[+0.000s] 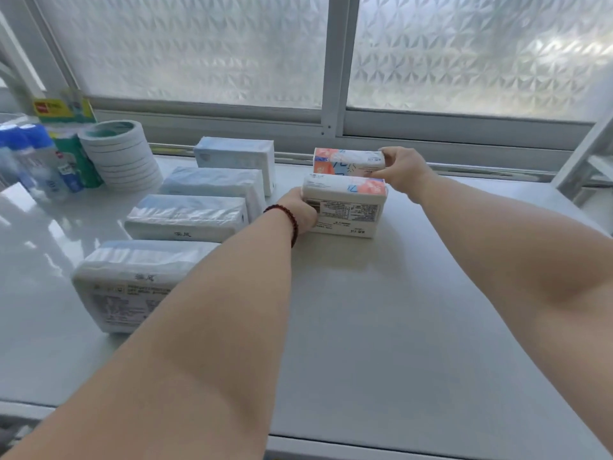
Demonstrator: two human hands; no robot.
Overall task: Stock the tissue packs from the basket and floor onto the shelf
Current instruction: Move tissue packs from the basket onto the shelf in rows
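**Two Hands Set Tissue Packs in a Row on a White Shelf**

A person's left hand [300,210] closes around the left end of a white tissue pack with coral and blue print [345,204], its barcode label facing the camera, as the pack sits on the glossy white shelf [381,327]. A dark beaded bracelet [292,220] circles that wrist. The right hand [403,171] pinches the right end of a second coral-print pack [348,161], thumb under and fingers over, just behind the first and close to the frosted window [464,51].

To the left, four pale blue-and-white tissue packs run in a line from the window toward the camera: the farthest pack [235,157], the second pack [212,185], the third pack [185,217] and the nearest pack [132,283]. The left forearm covers the right end of the nearest one. Print on all the labels is too small and blurred to read.

At the far left stand a stack of white tape rolls [121,154], green packages [71,134] and blue-capped bottles [30,161], the bottles smeared by blur near the frame's edge. A white frame member [583,157] is cut off at the right. No basket or floor falls within the frame, so any packs there cannot be seen.
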